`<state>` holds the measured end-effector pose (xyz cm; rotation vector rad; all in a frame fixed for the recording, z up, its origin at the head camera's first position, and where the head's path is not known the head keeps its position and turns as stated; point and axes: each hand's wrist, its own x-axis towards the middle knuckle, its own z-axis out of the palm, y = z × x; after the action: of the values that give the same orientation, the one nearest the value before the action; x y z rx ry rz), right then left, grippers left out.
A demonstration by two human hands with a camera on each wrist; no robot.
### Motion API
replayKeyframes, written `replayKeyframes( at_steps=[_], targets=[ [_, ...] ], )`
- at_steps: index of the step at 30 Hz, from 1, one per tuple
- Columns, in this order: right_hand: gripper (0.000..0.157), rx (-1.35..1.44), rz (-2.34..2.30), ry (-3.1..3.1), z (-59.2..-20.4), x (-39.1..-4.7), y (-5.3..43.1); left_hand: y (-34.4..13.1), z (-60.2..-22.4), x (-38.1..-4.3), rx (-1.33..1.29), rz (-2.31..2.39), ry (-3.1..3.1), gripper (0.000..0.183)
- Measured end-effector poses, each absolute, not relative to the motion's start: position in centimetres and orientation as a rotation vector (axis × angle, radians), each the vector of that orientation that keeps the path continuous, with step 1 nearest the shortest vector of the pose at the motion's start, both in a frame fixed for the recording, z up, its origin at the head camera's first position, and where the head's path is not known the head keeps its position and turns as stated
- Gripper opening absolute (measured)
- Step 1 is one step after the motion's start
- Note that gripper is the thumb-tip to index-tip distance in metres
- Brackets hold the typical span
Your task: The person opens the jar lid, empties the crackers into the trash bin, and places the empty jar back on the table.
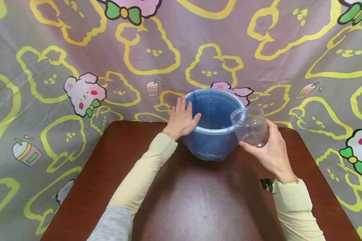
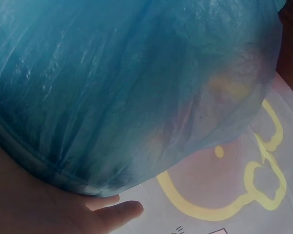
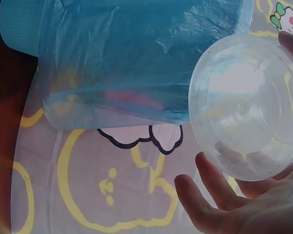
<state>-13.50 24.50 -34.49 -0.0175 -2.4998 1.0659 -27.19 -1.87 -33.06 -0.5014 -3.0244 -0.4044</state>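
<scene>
A blue trash bin [image 1: 209, 145] lined with a thin blue plastic bag stands at the far middle of the table. My left hand [image 1: 182, 118] rests on the bin's left rim with its fingers extended; in the left wrist view part of that hand [image 2: 95, 214] shows against the bag [image 2: 112, 97]. To the right of the bin, my right hand [image 1: 271, 150] grips a clear plastic jar [image 1: 253, 130] that has no lid. The jar is tilted, its mouth at the bin's right rim. In the right wrist view the jar's round bottom [image 3: 244, 107] faces the camera.
The brown table [image 1: 196, 201] reaches out in front of the bin. A patterned cloth [image 1: 157, 43] with yellow bear outlines hangs behind it and along both sides, close to the bin. A small black piece [image 1: 266, 184] sits at the right wrist.
</scene>
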Motion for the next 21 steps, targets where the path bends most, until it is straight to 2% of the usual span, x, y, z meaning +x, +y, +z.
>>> replayKeyframes(
  at_steps=[21],
  targets=[
    [0.094, -0.010, 1.083, -2.459, -34.38, -13.11, 24.07, -1.83, -33.09, -27.26, -0.494, -0.439, -3.037, 0.073]
  ],
)
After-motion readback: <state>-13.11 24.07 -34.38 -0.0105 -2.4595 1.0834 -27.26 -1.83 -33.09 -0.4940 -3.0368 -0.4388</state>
